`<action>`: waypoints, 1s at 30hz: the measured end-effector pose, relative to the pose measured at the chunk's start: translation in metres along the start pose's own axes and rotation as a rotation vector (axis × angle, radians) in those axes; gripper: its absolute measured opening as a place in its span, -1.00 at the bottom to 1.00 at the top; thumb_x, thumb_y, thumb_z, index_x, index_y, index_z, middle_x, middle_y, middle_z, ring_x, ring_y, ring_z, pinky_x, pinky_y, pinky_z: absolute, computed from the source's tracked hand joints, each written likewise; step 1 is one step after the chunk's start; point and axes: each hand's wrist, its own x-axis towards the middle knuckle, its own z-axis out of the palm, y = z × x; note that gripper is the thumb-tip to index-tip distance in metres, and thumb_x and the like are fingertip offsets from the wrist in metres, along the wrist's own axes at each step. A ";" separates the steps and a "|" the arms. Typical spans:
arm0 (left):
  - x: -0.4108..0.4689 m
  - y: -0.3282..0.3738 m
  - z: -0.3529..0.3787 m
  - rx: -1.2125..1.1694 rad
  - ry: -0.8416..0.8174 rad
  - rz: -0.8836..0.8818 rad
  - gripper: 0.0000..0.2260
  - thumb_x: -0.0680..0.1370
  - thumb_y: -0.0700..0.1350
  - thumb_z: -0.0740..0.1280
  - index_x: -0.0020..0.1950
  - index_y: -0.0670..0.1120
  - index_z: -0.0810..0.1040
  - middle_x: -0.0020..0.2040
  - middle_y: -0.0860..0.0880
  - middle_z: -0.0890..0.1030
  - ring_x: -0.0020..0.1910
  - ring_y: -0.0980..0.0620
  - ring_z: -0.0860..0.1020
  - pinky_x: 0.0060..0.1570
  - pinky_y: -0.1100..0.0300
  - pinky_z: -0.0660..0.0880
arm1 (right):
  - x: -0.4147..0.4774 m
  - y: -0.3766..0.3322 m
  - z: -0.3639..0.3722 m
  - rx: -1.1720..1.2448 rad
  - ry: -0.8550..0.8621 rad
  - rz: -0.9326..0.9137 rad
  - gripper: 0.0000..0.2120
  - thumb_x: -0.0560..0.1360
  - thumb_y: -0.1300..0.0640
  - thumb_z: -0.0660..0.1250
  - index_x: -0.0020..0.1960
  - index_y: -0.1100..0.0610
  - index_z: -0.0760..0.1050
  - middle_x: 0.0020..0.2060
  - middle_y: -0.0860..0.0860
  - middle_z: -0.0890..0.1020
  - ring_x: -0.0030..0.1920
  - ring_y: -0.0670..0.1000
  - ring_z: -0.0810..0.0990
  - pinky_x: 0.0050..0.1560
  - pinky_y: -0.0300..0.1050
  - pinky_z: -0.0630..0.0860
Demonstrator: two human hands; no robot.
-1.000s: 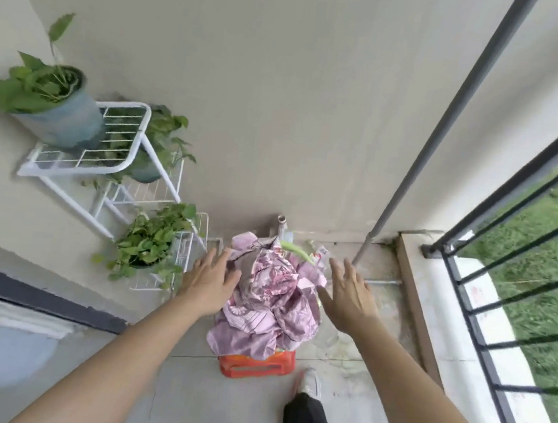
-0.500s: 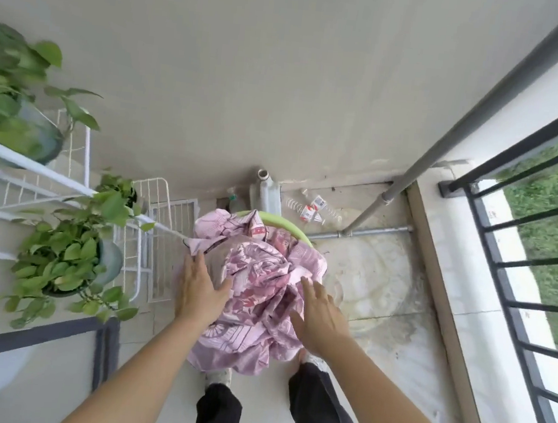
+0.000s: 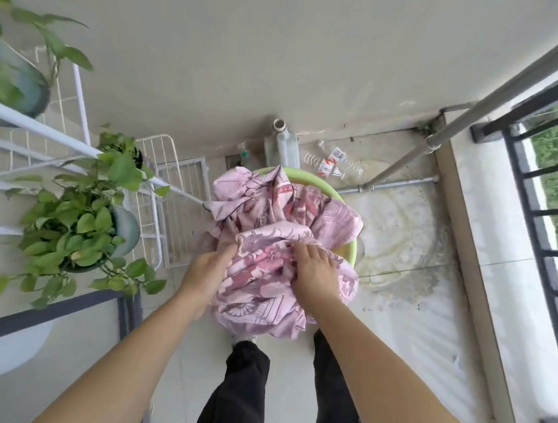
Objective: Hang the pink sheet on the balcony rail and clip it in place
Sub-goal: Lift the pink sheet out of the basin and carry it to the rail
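Observation:
The pink patterned sheet (image 3: 279,232) lies crumpled in a heap that fills a light green basin (image 3: 347,249) on the balcony floor in front of my feet. My left hand (image 3: 208,267) presses into the heap's left side, fingers dug into the folds. On top of the heap at the right, my right hand (image 3: 314,270) has its fingers curled into the cloth. The dark metal balcony rail (image 3: 545,218) runs along the right edge, above the grass. No clips are visible.
A white wire plant stand (image 3: 155,198) with potted green plants (image 3: 76,224) stands at the left. A plastic jug (image 3: 281,146) and crushed bottles (image 3: 334,162) lie by the wall. A grey pole (image 3: 458,127) leans from the floor corner. A raised ledge (image 3: 492,268) edges the railing.
I have stepped closer and bent over the basin. Both hands went from hovering open above the sheet to pressing into it and closing on the cloth.

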 end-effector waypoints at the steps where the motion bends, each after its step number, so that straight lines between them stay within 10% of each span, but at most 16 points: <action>1: -0.005 0.001 -0.008 0.015 -0.038 0.023 -0.69 0.52 0.26 0.33 -0.25 0.06 0.54 -0.25 0.08 0.60 -0.22 0.09 0.55 -0.08 0.06 0.46 | 0.003 -0.007 -0.009 -0.008 0.029 -0.011 -0.49 0.51 0.19 0.21 0.46 0.07 0.33 0.25 0.08 0.55 0.29 0.16 0.49 0.35 0.05 0.34; 9: -0.058 0.067 -0.039 -0.076 0.057 0.234 -0.71 0.52 0.18 0.37 -0.07 -0.04 0.61 -0.11 -0.08 0.67 -0.25 0.00 0.59 -0.30 0.11 0.49 | -0.014 -0.033 -0.102 0.023 0.100 0.008 -0.64 0.47 0.07 0.25 0.25 0.05 0.39 -0.15 0.10 0.66 -0.16 0.20 0.64 -0.24 -0.03 0.54; 13: -0.123 0.144 -0.048 -0.266 -0.007 0.436 -0.74 0.56 0.11 0.36 -0.13 -0.07 0.59 -0.18 -0.02 0.61 -0.36 0.11 0.61 -0.23 0.03 0.54 | -0.054 -0.046 -0.153 0.008 0.210 -0.035 -0.35 0.38 -0.12 0.48 0.37 -0.04 0.30 -0.06 -0.01 0.65 -0.15 0.06 0.62 -0.21 -0.10 0.52; 17: -0.198 0.221 -0.075 -0.514 -0.081 0.630 -0.74 0.52 0.08 0.42 -0.12 -0.13 0.64 -0.08 -0.16 0.65 -0.05 -0.19 0.65 -0.02 -0.19 0.58 | -0.087 -0.059 -0.216 0.278 0.473 0.172 -0.49 0.34 -0.07 0.52 0.23 -0.01 0.47 0.03 0.07 0.64 -0.02 0.15 0.62 -0.10 0.00 0.56; 22: -0.275 0.259 -0.108 -0.561 -0.195 0.867 -0.64 0.39 0.23 0.46 -0.13 -0.07 0.63 0.01 -0.19 0.53 -0.02 -0.34 0.62 -0.08 -0.43 0.53 | -0.122 -0.070 -0.275 0.576 0.391 0.308 -0.75 0.47 0.07 0.40 0.11 0.14 0.63 -0.01 0.14 0.70 0.02 0.20 0.65 0.09 0.11 0.60; 30: -0.382 0.309 -0.142 -0.588 -0.206 1.287 -0.63 0.42 0.22 0.44 -0.17 -0.10 0.57 -0.19 -0.14 0.45 -0.18 -0.10 0.44 -0.13 -0.05 0.42 | -0.185 -0.113 -0.374 0.641 0.627 0.231 -0.66 0.55 -0.03 0.31 0.05 0.25 0.64 -0.06 0.19 0.70 -0.03 0.20 0.67 0.08 0.18 0.61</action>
